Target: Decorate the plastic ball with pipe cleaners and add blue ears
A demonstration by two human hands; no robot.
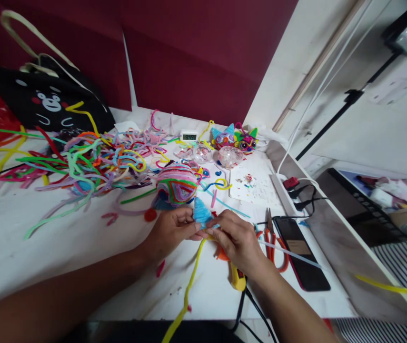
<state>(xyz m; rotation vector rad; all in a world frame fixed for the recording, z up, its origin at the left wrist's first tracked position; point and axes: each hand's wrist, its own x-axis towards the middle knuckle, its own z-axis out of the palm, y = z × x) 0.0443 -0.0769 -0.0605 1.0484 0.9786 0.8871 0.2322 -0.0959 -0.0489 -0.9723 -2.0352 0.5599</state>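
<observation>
Between both hands is a blue fuzzy triangle (201, 213), coiled from pipe cleaner. My left hand (169, 231) pinches its left side and lower edge. My right hand (236, 236) is closed at its lower right corner, with fingertips pressed together. A long yellow pipe cleaner (189, 290) runs from under the fingertips down past the table's front edge; which fingers grip it is partly hidden. Just beyond the hands lies a striped ball (177, 183) wrapped in multicoloured pipe cleaners. Under my right hand show an orange piece and a yellow-handled tool (238, 277).
A heap of pipe cleaners (92, 159) covers the left. Orange-handled scissors (270, 238) and a phone (301, 252) lie at right, near a power strip (286, 193). Two decorated animal heads (224, 136), clear containers (230, 156) and a small clock (189, 136) stand at the back.
</observation>
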